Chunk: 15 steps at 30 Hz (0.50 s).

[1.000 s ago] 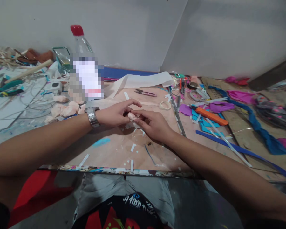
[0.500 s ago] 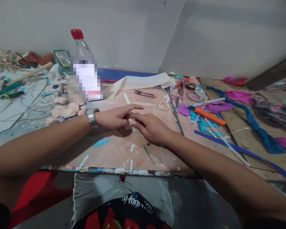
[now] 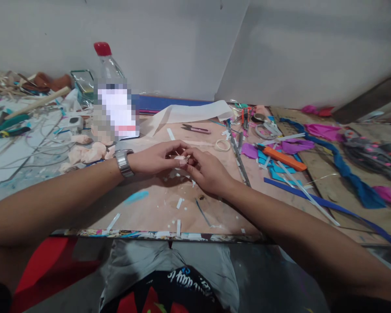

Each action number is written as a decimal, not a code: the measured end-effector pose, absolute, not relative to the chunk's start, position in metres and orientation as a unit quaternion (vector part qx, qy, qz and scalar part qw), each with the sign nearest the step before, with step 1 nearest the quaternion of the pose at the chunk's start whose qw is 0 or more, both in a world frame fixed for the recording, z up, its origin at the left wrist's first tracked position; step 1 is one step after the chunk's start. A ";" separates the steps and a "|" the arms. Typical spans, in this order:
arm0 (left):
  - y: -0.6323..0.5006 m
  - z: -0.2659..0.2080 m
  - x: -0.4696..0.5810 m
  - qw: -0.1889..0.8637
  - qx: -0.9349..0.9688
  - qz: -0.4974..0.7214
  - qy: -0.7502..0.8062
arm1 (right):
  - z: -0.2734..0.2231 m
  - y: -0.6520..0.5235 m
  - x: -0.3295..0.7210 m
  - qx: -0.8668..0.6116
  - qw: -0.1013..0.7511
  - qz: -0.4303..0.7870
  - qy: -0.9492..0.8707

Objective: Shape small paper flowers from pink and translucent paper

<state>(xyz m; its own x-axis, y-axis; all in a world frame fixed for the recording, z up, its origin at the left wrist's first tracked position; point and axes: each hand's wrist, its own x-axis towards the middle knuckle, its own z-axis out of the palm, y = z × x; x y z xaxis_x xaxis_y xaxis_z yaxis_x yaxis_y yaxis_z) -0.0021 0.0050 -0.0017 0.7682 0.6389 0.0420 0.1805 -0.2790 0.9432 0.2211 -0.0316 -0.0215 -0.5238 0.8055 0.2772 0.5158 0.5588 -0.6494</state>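
Over the middle of the work board [image 3: 156, 208], my two hands meet fingertip to fingertip. A small pale piece [image 3: 180, 159], perhaps crumpled paper, shows between them; its exact kind is too small to make out. My left hand [image 3: 154, 157], with a metal watch [image 3: 124, 163] on its wrist, is closed with thumb and fingers pinching the piece from the left. From the right, my right hand [image 3: 210, 170] has its fingers curled onto the same piece. Several crumpled peach pieces [image 3: 87, 152] lie beside the watch. Thread snips [image 3: 195, 128] rest beyond my hands.
A red-capped bottle [image 3: 109, 61] stands behind a lit phone [image 3: 117, 108]. On the right lie an orange utility knife [image 3: 282, 157], a tape ring [image 3: 222, 144], a blue strip [image 3: 332, 204] and purple scraps [image 3: 296, 146]. Green-handled pliers [image 3: 11, 124] lie at left.
The fingers of my left hand, stretched out before, have bent in and closed on the pale piece. My right hand stays near the same place, its fingers slightly shifted.
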 end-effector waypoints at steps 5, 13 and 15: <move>0.002 -0.004 -0.001 0.584 0.734 0.228 0.262 | -0.022 -0.031 0.222 -0.413 0.287 0.238 -0.831; 0.003 -0.004 0.001 0.615 0.714 0.242 0.233 | -0.024 -0.032 0.222 -0.402 0.290 0.239 -0.835; 0.004 -0.004 0.001 0.619 0.714 0.241 0.222 | -0.024 -0.033 0.222 -0.395 0.286 0.234 -0.841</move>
<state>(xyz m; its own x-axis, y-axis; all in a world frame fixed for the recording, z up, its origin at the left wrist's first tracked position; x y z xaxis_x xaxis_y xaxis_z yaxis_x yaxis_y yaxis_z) 0.0014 0.0042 -0.0041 0.7855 0.6151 0.0687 0.0193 -0.1353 0.9906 0.2220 -0.0326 -0.0245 -0.5237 0.7988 0.2960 0.5306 0.5777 -0.6203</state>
